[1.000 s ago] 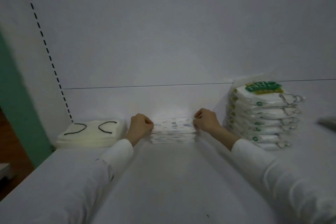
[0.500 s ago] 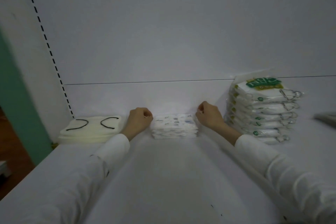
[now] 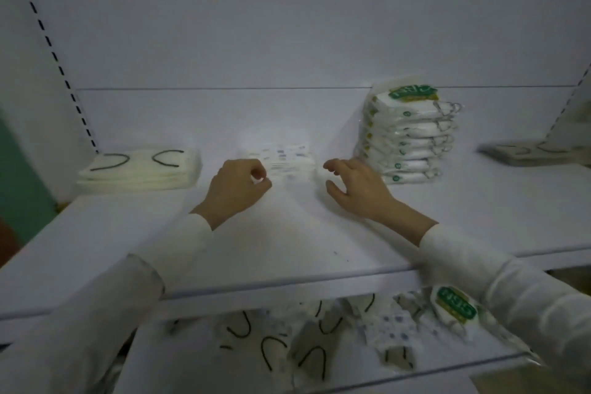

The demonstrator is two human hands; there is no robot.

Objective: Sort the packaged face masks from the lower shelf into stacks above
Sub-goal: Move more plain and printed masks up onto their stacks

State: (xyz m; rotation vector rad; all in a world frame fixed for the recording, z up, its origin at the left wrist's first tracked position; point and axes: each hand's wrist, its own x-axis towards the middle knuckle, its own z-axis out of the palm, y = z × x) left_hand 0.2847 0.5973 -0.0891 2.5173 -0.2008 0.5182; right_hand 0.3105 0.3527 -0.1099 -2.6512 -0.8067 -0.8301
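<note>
The white upper shelf board (image 3: 287, 249) is taken up by four stacks, and loose packaged masks (image 3: 319, 339) are scattered on the white lower shelf (image 3: 192, 361). A tall stack of clear-wrapped white masks with green labels (image 3: 406, 137) is seen right of centre. A low stack of cream masks with black ear loops (image 3: 137, 169) lies at the left, and a flat grey stack (image 3: 537, 153) at the far right. A small stack of white, blue-printed mask packets (image 3: 287, 163) is set between the hands. The right hand (image 3: 355, 189) is held spread and empty beside it. The left hand (image 3: 236, 192) is curled at its left edge; whether a wrapper is pinched cannot be told.
</note>
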